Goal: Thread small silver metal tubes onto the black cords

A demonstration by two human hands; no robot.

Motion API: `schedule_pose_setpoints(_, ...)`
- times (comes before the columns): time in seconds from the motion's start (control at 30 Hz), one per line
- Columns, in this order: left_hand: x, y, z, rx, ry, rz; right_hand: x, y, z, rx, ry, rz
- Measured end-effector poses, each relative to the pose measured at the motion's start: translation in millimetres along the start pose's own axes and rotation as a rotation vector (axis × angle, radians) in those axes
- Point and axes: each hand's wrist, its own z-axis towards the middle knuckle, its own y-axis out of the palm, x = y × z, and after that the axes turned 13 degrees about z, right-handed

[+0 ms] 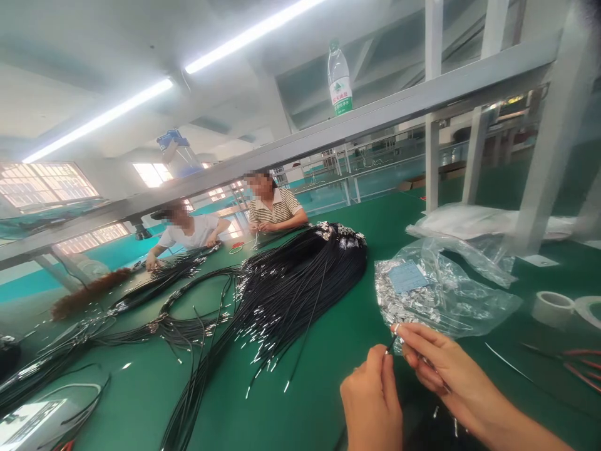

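Note:
My left hand point(373, 394) is closed in a pinch around a thin black cable point(391, 344), close to its end. Right beside it, my right hand point(446, 369) pinches a small silvery metal piece point(396, 327) at the cable's tip; its exact kind is too small to make out. More bits of metal show under the curled fingers of that hand. Just beyond both hands lies a clear plastic bag point(462, 304) full of small silvery metal parts point(404, 300), with a blue label point(406, 276) on it.
A large bundle of black cables point(300, 282) with silvery ends spreads over the green table point(300, 413). Tape rolls point(554, 309) and red-handled pliers point(582, 366) lie at right. A metal shelf frame point(300, 141) carries a bottle point(340, 81). Two people point(275, 207) sit across.

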Motion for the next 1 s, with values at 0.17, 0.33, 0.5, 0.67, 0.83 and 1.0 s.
schedule_pose_setpoints(0.17,2,-3,2,-0.082,-0.062,-0.138,1,1,0,-0.043,0.075,0.043)
schedule_pose_setpoints(0.33,4,-9,4,-0.147,-0.102,-0.281,8,-2,0,-0.106,0.082,-0.094)
schedule_pose_setpoints(0.5,5,-10,4,-0.189,-0.162,-0.362,5,-2,-2,-0.151,0.101,-0.190)
schedule_pose_setpoints(0.67,5,-10,3,-0.213,-0.177,-0.299,-5,-2,-2,-0.098,0.041,-0.166)
schedule_pose_setpoints(0.83,9,-17,8,-0.240,-0.162,-0.337,-5,-5,-1,-0.101,0.004,-0.196)
schedule_pose_setpoints(1.0,21,-26,18,-0.210,-0.158,-0.418,-6,-6,-1,-0.100,-0.017,-0.205)
